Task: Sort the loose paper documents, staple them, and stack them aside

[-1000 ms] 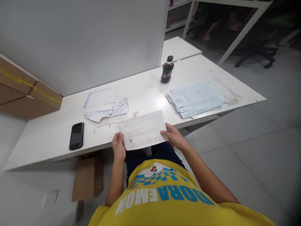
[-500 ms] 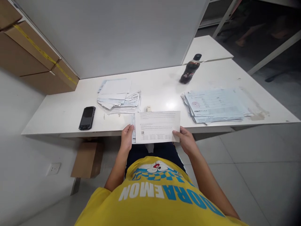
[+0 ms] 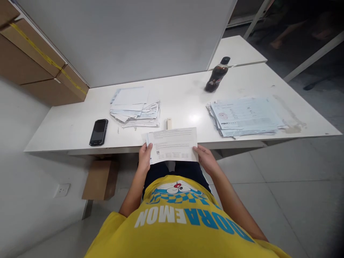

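Observation:
Printed paper sheets (image 3: 173, 143) are held in front of my body at the table's front edge, one nearly covering another. My left hand (image 3: 145, 156) pinches their left edge, where a bluish strip of the sheet beneath shows. The right edge is between the thumb and fingers of my right hand (image 3: 205, 156). Just beyond the sheets lies a small cream-coloured object (image 3: 169, 123). A messy pile of papers (image 3: 135, 109) is on the table to the left, and a stack of light blue printed forms (image 3: 244, 116) is to the right.
On the white table (image 3: 182, 96) are a black phone (image 3: 99, 132) at the left and a dark drink bottle (image 3: 217, 75) at the back. Cardboard boxes (image 3: 40, 64) are at the far left; another box (image 3: 100, 180) is below. A person's limb shows at the upper right.
The upper sheet has shifted left over the lower one, so less of the lower sheet shows. My right hand has moved left with it; my left hand has stayed nearly in place.

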A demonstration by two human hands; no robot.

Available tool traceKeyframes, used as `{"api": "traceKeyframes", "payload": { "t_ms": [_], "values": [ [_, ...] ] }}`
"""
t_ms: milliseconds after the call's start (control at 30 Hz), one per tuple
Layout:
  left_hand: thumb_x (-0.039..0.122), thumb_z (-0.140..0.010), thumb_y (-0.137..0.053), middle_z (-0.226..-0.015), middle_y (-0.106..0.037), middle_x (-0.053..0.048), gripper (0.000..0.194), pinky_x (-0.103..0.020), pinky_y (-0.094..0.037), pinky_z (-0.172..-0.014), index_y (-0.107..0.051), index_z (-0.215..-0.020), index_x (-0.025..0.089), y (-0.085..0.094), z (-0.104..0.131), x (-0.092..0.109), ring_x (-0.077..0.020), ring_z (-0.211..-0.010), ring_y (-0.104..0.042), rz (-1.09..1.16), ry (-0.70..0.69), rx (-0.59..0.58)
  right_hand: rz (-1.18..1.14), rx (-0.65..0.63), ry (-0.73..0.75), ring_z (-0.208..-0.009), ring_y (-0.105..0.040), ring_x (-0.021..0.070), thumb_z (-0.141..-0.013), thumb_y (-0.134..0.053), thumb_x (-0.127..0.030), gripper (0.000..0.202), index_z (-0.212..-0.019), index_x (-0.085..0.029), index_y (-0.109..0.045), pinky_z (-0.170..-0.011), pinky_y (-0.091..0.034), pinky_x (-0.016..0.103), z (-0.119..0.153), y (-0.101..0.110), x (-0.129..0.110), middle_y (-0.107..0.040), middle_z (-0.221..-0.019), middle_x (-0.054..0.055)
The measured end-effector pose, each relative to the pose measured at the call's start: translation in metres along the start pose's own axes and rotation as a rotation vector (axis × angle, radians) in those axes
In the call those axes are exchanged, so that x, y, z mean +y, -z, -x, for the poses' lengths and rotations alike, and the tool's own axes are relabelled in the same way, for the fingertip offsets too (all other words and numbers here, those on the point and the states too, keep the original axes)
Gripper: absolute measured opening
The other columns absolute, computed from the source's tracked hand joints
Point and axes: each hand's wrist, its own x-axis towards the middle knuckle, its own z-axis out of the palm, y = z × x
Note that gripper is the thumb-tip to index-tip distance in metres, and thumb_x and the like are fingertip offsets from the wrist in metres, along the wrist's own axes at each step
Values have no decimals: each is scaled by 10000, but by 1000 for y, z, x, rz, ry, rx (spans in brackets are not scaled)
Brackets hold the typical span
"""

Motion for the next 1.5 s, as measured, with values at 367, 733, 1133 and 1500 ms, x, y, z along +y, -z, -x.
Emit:
{"api": "traceKeyframes", "payload": {
  "t_ms": [367,733,1133,1500],
  "values": [
    [506,-660,-809,-993,-756,-133,488,-433,-524,-956,-723,-965,135,2,2,-6,-301,-1064,-679,55,74,19,53,190,109,-941,-691,288,-670,-752,-555,403,-888,-218,-721,-880,-534,428,-8,3,15,-762,-919,47],
    [502,-671,-804,-953,-762,-109,485,-389,-557,-878,-721,-978,136,1,-6,-10,-272,-961,-710,4,3,48,171,231,115,-659,-597,197,-639,-726,-588,423,-732,-256,-481,-632,-465,319,-10,11,4,-645,-671,-23],
    [544,-611,-825,-943,-765,-115,555,-403,-555,-867,-728,-963,126,-14,4,-11,-291,-937,-714,-14,52,-21,142,197,46,-992,-663,289,-686,-673,-686,519,-958,-244,-693,-862,-526,387,-3,1,6,-745,-1000,60],
    [571,-592,-819,-801,-761,-92,536,-338,-549,-715,-742,-866,116,-11,10,-11,-240,-747,-711,-131,138,-47,104,91,-9,-812,-705,274,-641,-730,-483,464,-1005,-195,-721,-734,-532,368,7,17,-1,-764,-871,64]
  ]
}}
